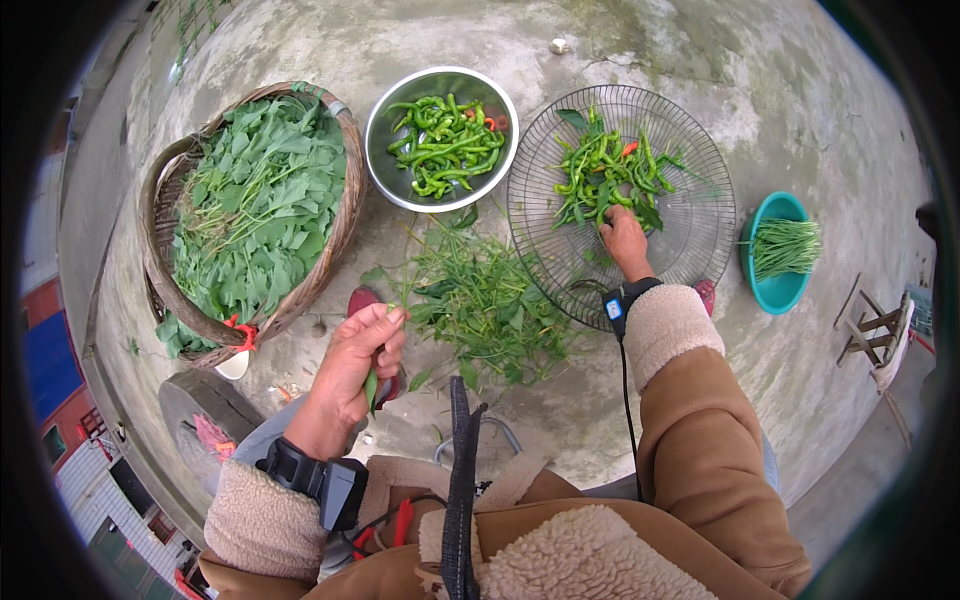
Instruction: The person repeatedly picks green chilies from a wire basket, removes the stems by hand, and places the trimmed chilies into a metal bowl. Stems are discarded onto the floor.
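Observation:
My left hand (358, 358) is closed around a leafy green sprig (371, 390). A leaf hangs below the palm and a green bit shows at the thumb tip; the rest is hidden by the fingers. Over a round wire-mesh cover (544, 255), lying like a shallow basket, my right hand (625, 236) touches the near edge of a heap of green peppers (581, 169) with leaves and one red pepper. Its fingertips are partly hidden among them. Beyond, a steel bowl (377, 176) contains green peppers (450, 146) and a few red ones. Stripped stems and leaves (495, 307) are piled on the ground between my hands.
A wicker basket (349, 217) full of leafy greens (262, 202) stands at left, its handle tied with red cloth. At right, a teal basin (780, 300) has thin green stalks (786, 247). A round block (217, 405) is near my left knee. A cable (628, 405) hangs from my right wrist.

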Motion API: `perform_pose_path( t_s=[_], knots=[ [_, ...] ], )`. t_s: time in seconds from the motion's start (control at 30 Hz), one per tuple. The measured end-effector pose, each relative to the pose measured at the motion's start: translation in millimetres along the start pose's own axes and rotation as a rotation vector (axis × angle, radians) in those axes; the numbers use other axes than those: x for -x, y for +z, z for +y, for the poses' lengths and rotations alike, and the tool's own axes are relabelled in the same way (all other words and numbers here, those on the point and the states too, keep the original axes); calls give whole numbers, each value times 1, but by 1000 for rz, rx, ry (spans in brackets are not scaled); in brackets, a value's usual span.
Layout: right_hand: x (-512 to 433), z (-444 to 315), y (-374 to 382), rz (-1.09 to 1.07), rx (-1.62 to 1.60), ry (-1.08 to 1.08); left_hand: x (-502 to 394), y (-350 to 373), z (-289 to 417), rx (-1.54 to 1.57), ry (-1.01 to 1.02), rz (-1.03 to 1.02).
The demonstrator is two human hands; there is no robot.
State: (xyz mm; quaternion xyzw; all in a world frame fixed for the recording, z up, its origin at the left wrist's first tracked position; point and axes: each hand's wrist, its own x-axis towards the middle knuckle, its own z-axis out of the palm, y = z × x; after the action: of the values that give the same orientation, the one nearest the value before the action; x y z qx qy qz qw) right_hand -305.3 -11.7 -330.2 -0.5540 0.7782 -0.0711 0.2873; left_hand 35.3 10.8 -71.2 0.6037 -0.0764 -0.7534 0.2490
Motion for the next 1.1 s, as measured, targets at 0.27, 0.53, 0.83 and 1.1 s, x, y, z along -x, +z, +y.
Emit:
perform_pose_path(
  t_s=[0.27,0.53,0.83,1.1],
  knots=[
    [-4,-18,4,-21,143,114,0,-2,-1,-2,-8,3],
    [-10,-4,18,-22,38,206,-1,-1,-1,-19,-7,18],
    [42,-94,-5,-651,-1733,417,-3,0,-3,-83,52,36],
    [97,-202,-39,-1115,-1764,111,-1,5,-8,-232,134,40]
  ],
)
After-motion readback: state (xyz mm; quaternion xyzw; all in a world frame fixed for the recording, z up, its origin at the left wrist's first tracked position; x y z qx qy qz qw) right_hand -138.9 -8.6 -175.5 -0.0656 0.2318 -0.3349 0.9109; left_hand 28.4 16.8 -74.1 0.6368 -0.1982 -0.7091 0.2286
